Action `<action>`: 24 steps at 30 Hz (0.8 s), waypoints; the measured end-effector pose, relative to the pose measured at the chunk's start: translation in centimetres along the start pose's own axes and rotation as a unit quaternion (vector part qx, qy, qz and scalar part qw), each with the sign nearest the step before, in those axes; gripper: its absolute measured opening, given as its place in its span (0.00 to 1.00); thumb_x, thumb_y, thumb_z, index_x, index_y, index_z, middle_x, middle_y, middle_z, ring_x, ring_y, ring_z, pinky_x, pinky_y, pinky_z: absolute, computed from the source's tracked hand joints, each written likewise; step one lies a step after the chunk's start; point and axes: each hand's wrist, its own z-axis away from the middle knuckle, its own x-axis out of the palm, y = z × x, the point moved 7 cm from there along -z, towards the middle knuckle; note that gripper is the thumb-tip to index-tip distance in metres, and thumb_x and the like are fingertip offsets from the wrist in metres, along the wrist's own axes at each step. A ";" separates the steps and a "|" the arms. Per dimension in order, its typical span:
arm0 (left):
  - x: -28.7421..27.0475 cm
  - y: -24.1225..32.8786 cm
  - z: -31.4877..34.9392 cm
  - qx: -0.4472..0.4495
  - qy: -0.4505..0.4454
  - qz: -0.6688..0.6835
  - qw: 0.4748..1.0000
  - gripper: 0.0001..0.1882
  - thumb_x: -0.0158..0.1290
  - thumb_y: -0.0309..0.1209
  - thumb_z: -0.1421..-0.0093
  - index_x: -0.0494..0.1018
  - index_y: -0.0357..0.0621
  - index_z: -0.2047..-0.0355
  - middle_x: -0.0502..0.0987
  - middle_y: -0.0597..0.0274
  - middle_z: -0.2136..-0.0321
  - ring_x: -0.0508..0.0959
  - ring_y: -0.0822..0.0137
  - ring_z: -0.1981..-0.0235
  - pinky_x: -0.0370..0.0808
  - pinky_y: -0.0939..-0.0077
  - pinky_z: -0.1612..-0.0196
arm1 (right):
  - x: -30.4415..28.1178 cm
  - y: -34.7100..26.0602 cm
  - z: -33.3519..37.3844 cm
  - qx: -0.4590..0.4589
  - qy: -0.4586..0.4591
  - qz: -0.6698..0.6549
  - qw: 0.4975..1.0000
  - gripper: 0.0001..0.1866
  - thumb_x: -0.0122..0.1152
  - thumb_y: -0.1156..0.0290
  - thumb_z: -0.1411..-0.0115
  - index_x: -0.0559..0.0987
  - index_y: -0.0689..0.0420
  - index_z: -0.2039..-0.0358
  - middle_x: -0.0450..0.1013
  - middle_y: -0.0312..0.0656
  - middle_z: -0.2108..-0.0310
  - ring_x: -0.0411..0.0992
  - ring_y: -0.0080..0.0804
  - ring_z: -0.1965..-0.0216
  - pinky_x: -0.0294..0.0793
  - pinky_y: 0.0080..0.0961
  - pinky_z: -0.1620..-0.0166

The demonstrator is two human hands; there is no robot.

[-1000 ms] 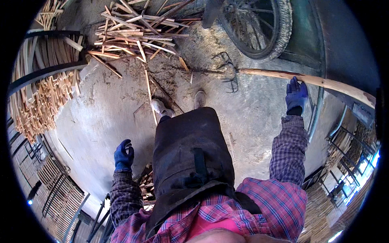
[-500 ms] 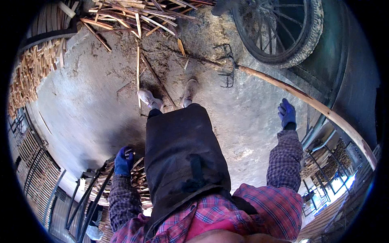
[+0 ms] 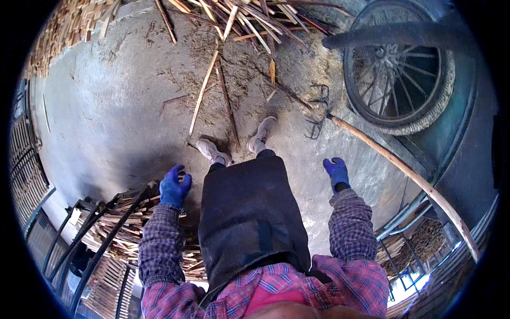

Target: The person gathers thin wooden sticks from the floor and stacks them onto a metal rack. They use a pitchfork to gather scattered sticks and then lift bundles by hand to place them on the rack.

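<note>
My left hand (image 3: 175, 187), in a blue glove, hangs with loosely curled fingers beside a dark metal rack (image 3: 114, 236) filled with thin wood strips (image 3: 125, 215). Nothing shows in its grasp. On the other side of my dark apron (image 3: 249, 196), my right hand (image 3: 337, 173) is held out over the floor, also blue-gloved, fingers apart and holding nothing. A long-handled fork lies nearest to it, with its wooden handle (image 3: 404, 167) running down to the right and its metal tines (image 3: 316, 114) beyond my hand.
Loose wood sticks (image 3: 247, 24) lie heaped at the far side, a couple reaching toward my shoes (image 3: 212, 151). A spoked cart wheel (image 3: 396, 123) stands at the far right, partly covered by a dark bar (image 3: 393, 36). Stacked wood (image 3: 66, 32) fills the far left.
My right hand has come inward toward my body, and my left hand has risen slightly. The view has shifted, so wheel, fork and sticks sit farther right.
</note>
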 end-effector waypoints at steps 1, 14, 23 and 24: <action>0.8 -0.4 -1.3 -0.018 -0.010 -0.013 1.000 0.24 0.57 0.37 0.49 0.69 0.39 0.54 0.76 0.51 0.63 0.77 0.59 0.60 0.74 0.67 0.57 | 1.2 -2.1 -0.2 -0.004 0.000 0.013 1.000 0.30 0.64 0.53 0.54 0.73 0.64 0.58 0.75 0.53 0.64 0.73 0.43 0.59 0.70 0.32 0.54; 16.3 -13.5 -34.8 0.031 0.238 -0.186 0.953 0.49 0.61 0.55 0.60 0.55 0.46 0.42 0.59 0.41 0.44 0.60 0.44 0.44 0.64 0.54 0.46 | 26.3 -22.4 -24.0 -0.220 0.028 0.146 0.964 0.44 0.62 0.50 0.55 0.60 0.62 0.43 0.67 0.57 0.51 0.66 0.51 0.49 0.66 0.40 0.50; 27.6 -14.7 -40.8 0.132 0.376 -0.117 0.910 0.48 0.59 0.56 0.58 0.56 0.36 0.45 0.63 0.39 0.48 0.58 0.38 0.43 0.54 0.51 0.40 | 33.4 -23.7 -31.8 -0.363 0.152 0.367 0.842 0.41 0.58 0.41 0.56 0.64 0.60 0.50 0.71 0.53 0.63 0.70 0.51 0.64 0.68 0.46 0.67; 28.5 -13.1 -39.8 0.151 0.369 -0.079 0.914 0.48 0.59 0.56 0.59 0.56 0.36 0.45 0.63 0.38 0.48 0.58 0.38 0.43 0.54 0.51 0.40 | 33.5 -23.3 -32.0 -0.391 0.170 0.361 0.830 0.42 0.58 0.40 0.56 0.64 0.59 0.49 0.71 0.52 0.64 0.71 0.51 0.66 0.68 0.46 0.69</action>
